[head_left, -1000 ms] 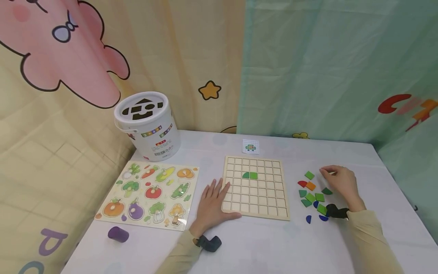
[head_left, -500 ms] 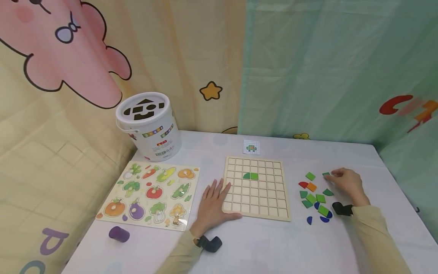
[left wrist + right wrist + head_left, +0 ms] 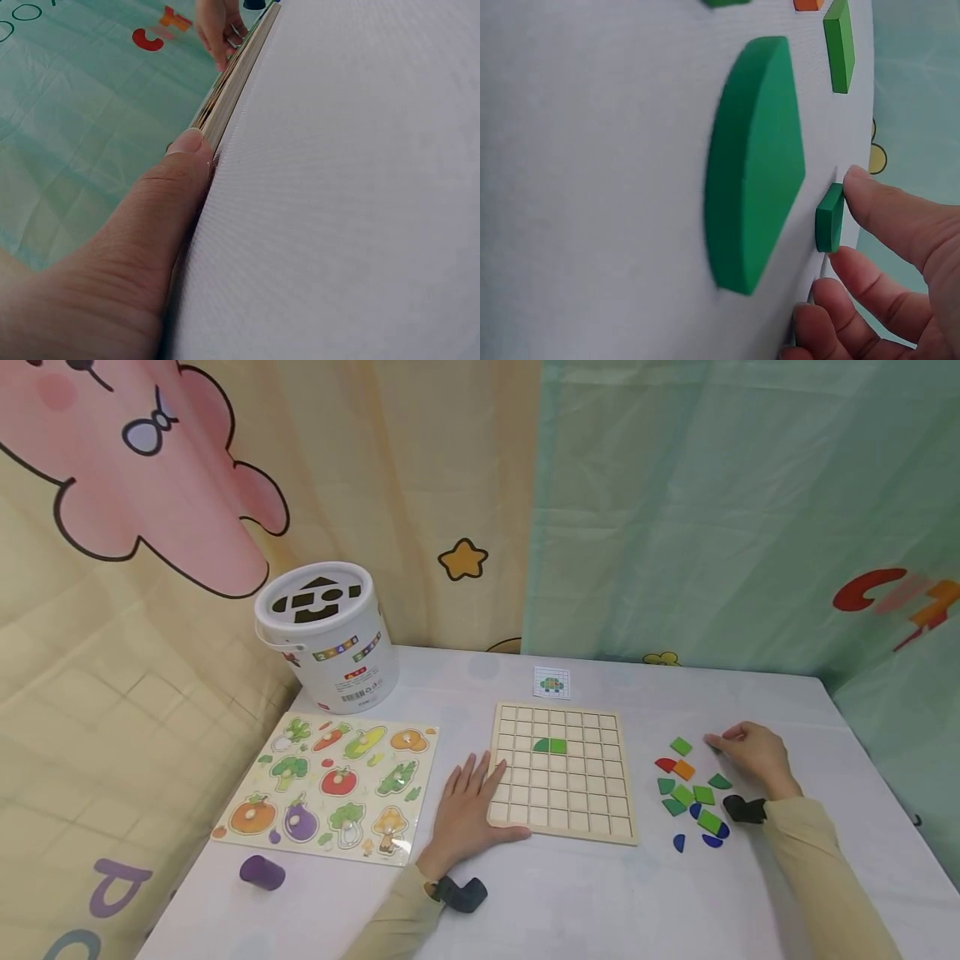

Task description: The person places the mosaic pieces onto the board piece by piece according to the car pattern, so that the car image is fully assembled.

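Nearest, the left hand (image 3: 467, 814) has its grip spread, thumb and fingers at the stiff-looking board (image 3: 558, 795), best steadied by its rim. Beyond, the right hand's (image 3: 759, 762) grip pinches a green piece (image 3: 828, 219), on or just above the bench (image 3: 570, 897); likely light, rigid, slightly slick, it suits holding by opposite edges.
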### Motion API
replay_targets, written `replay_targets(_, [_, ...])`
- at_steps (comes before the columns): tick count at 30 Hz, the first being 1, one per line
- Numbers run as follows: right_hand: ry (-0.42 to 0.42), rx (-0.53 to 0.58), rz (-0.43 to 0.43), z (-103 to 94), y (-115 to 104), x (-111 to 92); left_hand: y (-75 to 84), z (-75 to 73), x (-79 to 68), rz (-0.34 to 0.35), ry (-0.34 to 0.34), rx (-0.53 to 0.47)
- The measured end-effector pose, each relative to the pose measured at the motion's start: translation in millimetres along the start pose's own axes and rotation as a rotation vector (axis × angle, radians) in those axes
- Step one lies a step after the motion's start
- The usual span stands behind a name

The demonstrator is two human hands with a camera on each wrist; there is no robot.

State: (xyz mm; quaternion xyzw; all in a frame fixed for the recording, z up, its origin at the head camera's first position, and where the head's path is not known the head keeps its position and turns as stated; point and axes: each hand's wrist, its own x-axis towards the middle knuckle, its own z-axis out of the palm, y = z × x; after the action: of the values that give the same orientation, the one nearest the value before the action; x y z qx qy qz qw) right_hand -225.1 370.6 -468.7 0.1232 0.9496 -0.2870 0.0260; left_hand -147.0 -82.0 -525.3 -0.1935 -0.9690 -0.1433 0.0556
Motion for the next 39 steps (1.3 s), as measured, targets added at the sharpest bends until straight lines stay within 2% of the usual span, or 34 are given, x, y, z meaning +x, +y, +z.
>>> replay_targets(6, [0.002, 0.030, 0.013, 1.6, 1, 0, 1.9, -2.3, -0.8, 0.018, 0.026, -0.014])
replay_targets(14, [-0.012, 0.065, 0.013, 3.1, 0, -3, 0.9, -1.6, -0.8, 0.002, -0.002, -0.005])
replay_targets(21, [0.041, 0.057, -0.051, 4.3, -1, -10, 0.5, -0.7, -0.9, -0.005, -0.015, -0.005])
replay_targets(28, [0.136, 0.017, -0.113, 7.3, 1, -14, 1.5, -1.6, -0.3, -0.002, -0.006, -0.009])
replay_targets(31, [0.145, 0.015, -0.123, 5.7, 0, -17, 2.3, -2.5, -0.1, -0.012, -0.014, -0.012])
replay_targets(36, [0.147, 0.007, -0.147, 5.5, -10, -26, 2.4, -3.0, -0.3, -0.014, -0.015, -0.012])
replay_targets(39, [0.169, -0.015, -0.192, 9.7, -22, -32, 1.9, -2.9, -0.3, -0.012, -0.013, -0.008])
